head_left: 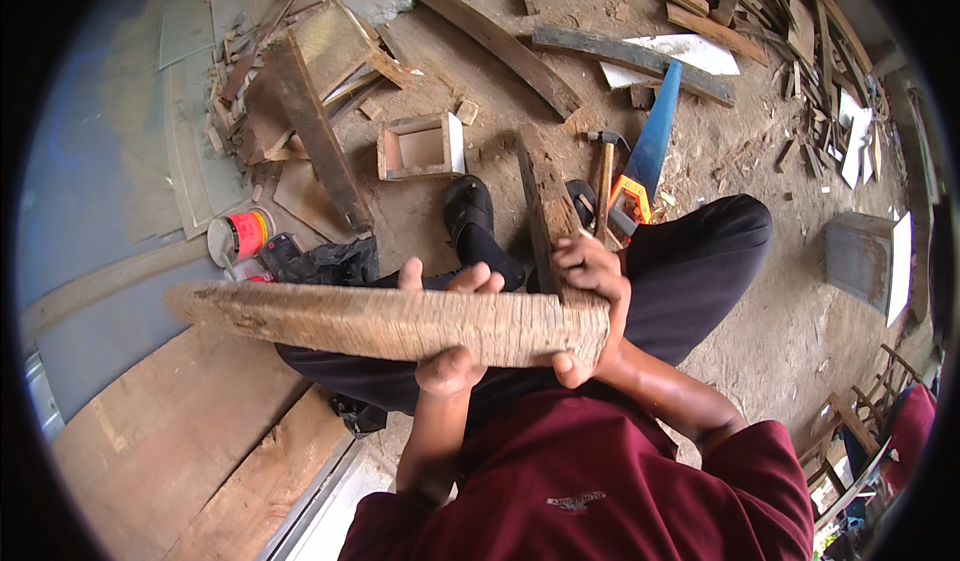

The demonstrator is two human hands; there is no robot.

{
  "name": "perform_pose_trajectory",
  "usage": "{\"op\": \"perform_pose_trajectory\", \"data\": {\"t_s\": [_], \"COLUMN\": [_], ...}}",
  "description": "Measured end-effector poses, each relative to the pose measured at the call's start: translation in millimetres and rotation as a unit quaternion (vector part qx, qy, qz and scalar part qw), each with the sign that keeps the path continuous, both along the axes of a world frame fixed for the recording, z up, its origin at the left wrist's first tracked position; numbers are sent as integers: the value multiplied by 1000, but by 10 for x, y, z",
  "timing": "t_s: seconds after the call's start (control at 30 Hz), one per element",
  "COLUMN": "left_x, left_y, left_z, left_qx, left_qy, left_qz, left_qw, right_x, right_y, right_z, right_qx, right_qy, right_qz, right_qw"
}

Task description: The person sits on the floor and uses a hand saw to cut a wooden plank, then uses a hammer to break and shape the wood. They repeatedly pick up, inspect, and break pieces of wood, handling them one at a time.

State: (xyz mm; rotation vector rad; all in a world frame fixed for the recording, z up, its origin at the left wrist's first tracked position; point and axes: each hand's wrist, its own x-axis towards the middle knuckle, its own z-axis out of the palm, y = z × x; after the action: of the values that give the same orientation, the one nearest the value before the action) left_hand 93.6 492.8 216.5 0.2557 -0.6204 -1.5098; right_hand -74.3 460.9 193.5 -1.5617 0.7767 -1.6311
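Observation:
A thick, rough wooden plank (350, 321) lies crosswise above my lap, its left end reaching past my left knee. My left hand (448, 366) is wrapped round its middle, thumb on the near side and fingers showing over the far edge. Gripping the right end is my right hand (597, 281), fingers bent over the corner and thumb on the near face. There a second, darker wooden piece (548, 196) meets the plank at about a right angle and extends away from me. Whether the two are fastened cannot be seen.
Beyond my right knee lie a hammer (605, 176) and a blue-bladed handsaw (655, 136) with an orange handle. A small open wooden box (420, 148) sits ahead, a tin with a red label (240, 235) to the left. Loose boards (500, 46) and scraps cover the far floor.

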Motion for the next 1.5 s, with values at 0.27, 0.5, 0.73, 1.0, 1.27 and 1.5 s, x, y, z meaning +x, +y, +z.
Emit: {"op": "perform_pose_trajectory", "data": {"t_s": [0.27, 0.5, 0.73, 1.0, 1.27, 1.5], "left_x": [-68, 571, 1569, 1919, 2641, 2954], "left_y": [-1048, -1445, -1196, -937, -36, 225], "left_z": [509, 219, -1400, -1798, -1834, -2524], "left_qx": [104, 65, 270, 310, 532, 562], "left_qy": [-86, -379, -553, -681, -735, -721], "left_qz": [143, 130, 179, 288, 287, 218], "left_qw": [980, 914, 767, 597, 306, 342], "right_x": [267, 397, 303, 204, 182, 82], "right_y": [-1082, -1978, -2284, -2246, -2295, -2200], "right_z": [566, 705, 533, 465, 458, 427], "right_qx": [75, 141, 204, 182, 191, 241], "right_qy": [-2, -43, -28, -61, -80, -138], "right_qz": [-47, -152, -134, -139, -148, -158], "right_qw": [996, 977, 969, 972, 967, 948]}}
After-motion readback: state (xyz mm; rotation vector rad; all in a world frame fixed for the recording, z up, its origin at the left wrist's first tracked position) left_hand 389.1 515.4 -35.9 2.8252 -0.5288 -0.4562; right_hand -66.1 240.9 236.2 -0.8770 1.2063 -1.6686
